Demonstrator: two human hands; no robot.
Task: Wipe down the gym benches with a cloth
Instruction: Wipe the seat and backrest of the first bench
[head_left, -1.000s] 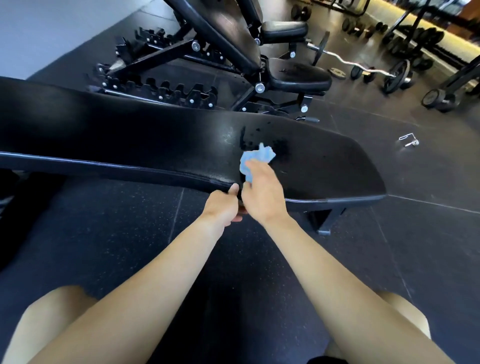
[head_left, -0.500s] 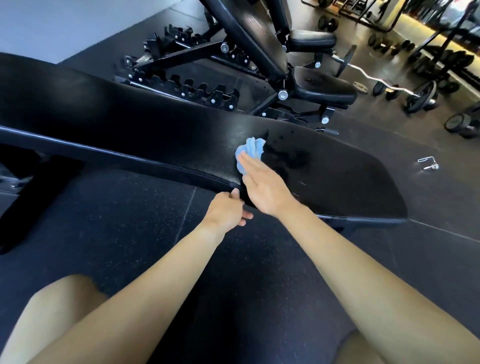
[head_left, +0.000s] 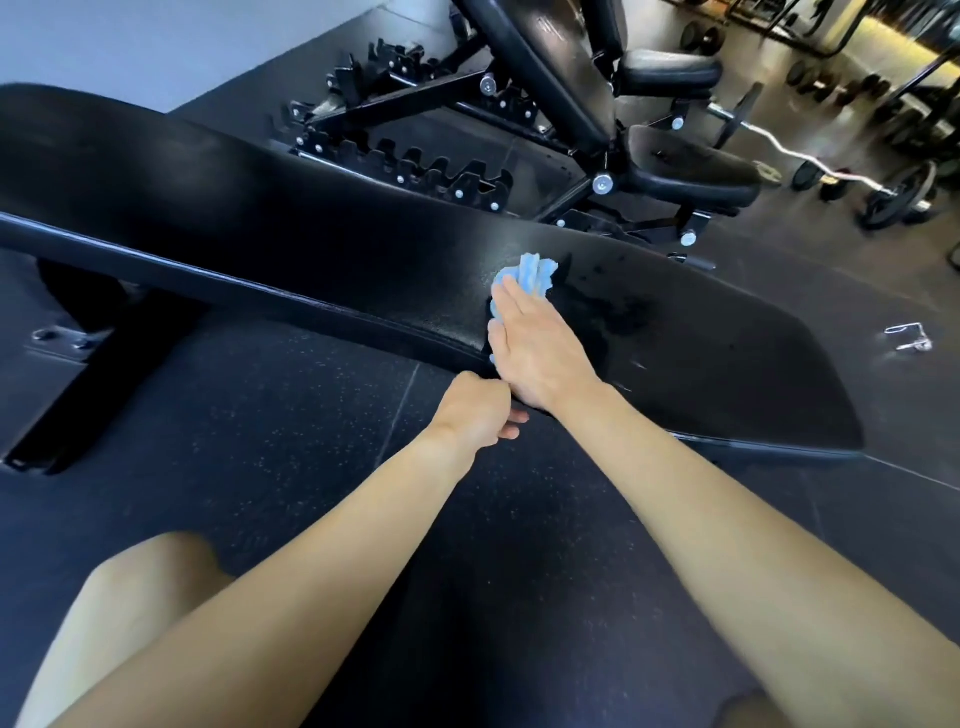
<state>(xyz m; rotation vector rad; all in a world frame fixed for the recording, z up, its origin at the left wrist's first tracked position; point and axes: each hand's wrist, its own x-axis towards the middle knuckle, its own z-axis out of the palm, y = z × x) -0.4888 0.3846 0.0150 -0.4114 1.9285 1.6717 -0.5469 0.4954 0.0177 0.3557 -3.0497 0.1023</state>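
A long flat black gym bench (head_left: 311, 270) runs from the upper left to the right across the view. A crumpled light blue cloth (head_left: 530, 273) lies on its pad near the middle. My right hand (head_left: 535, 343) lies flat on the cloth, fingers stretched forward, pressing it to the pad; most of the cloth is under the fingers. Wet-looking dark patches (head_left: 623, 317) show on the pad just right of the cloth. My left hand (head_left: 475, 415) is curled around the bench's near edge, right beside my right wrist.
An adjustable black bench (head_left: 675, 171) with a raised backrest stands behind the flat one. A curl barbell with plates (head_left: 883, 192) and dumbbells lie on the floor at the back right. A small metal clip (head_left: 906, 335) lies on the dark rubber floor (head_left: 260, 441). My bare knees show at the bottom.
My right hand has pushed the cloth away from me across the pad, from the near edge toward the middle, flattening out over it. My left hand stays on the bench's near edge.
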